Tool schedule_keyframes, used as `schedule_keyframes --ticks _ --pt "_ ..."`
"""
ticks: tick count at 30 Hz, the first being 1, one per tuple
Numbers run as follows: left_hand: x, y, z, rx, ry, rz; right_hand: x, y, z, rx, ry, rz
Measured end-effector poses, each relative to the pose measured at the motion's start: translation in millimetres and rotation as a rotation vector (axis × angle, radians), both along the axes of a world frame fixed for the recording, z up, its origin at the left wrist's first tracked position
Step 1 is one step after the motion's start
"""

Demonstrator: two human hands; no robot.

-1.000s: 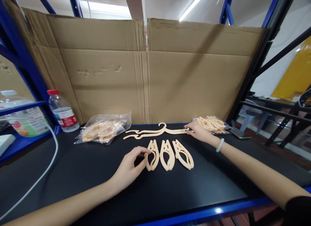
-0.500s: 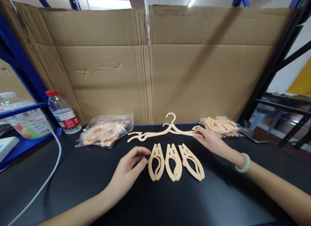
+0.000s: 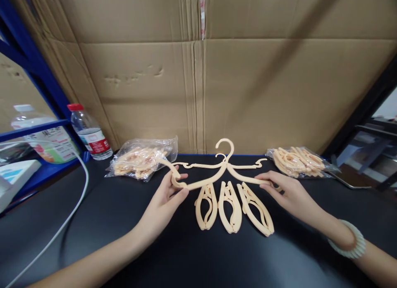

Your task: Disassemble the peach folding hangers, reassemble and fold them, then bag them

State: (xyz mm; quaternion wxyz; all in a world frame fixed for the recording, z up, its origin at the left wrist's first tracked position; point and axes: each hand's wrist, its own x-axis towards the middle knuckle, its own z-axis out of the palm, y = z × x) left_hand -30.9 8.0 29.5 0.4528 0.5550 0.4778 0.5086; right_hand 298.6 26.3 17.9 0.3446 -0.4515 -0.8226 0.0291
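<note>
A cream plastic folding hanger (image 3: 206, 182) is unfolded and raised above the table between both hands. My left hand (image 3: 159, 211) pinches its left end between thumb and fingers. Its right arm end is gripped by my right hand (image 3: 293, 193), whose fingers partly hide it. Behind it lies another unfolded hanger (image 3: 203, 165), flat on the black table (image 3: 173, 255). Just in front of the held one are three folded hangers: a left one (image 3: 198, 211), a middle one (image 3: 237, 213) and a right one (image 3: 267, 215), side by side.
Clear bags of hangers lie at the back, a left bag (image 3: 141, 160) and a right bag (image 3: 297, 160). A red-capped bottle (image 3: 96, 139) and a white cable (image 3: 66, 222) are at the left. A cardboard wall (image 3: 149, 94) closes off the back.
Both hands have closed on an unfolded hanger and brought it nearer, off the other hanger lying behind. The camera view has tilted down and shifted slightly left.
</note>
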Motion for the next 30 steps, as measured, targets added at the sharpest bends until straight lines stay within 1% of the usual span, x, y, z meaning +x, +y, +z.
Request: schedule_keyframes --ticks 2,4,6,9,10,13,16,19,21,24,28,30 --pt "2.6 -1.9 -0.9 0.041 0.055 -0.071 -4.7 -2.7 -3.3 -0.023 -0.016 0.043" --pt "4.6 -3.4 -2.0 0.059 0.099 -0.158 -7.8 -4.2 -5.7 -0.004 -0.023 0.066" --pt "5.1 -4.0 -2.5 0.072 0.118 -0.183 -8.7 -4.1 -6.9 0.032 -0.034 0.090" --pt "3.5 -2.7 -3.0 0.086 0.134 -0.099 -6.1 -2.6 -6.4 0.128 -0.094 0.094" --pt "2.7 -2.0 -3.3 0.085 0.140 -0.065 -4.6 -2.4 -5.6 0.180 -0.131 0.065" --pt "1.5 -0.5 -5.4 0.058 0.111 0.003 0.1 -4.6 -2.5 0.331 -0.283 -0.087" --pt "3.0 -1.4 -7.3 0.024 0.053 0.006 3.3 -9.7 0.4 0.447 -0.426 -0.187" --pt "5.8 -3.3 -7.7 0.020 0.026 0.016 3.7 -13.0 2.0 0.536 -0.512 -0.228" --pt "7.3 -4.4 -7.6 0.017 0.004 0.027 2.3 -13.2 2.2 0.546 -0.542 -0.236" --pt "8.4 -5.3 -7.9 -0.004 -0.039 0.021 -1.9 -11.3 0.2 0.490 -0.481 -0.206" --pt "8.5 -5.9 -8.6 -0.039 -0.117 0.037 -9.4 -9.1 -3.8 0.358 -0.147 -0.093" --pt "8.4 -6.0 -7.8 -0.057 -0.167 0.058 -12.2 -8.7 -4.4 0.308 0.007 -0.063"
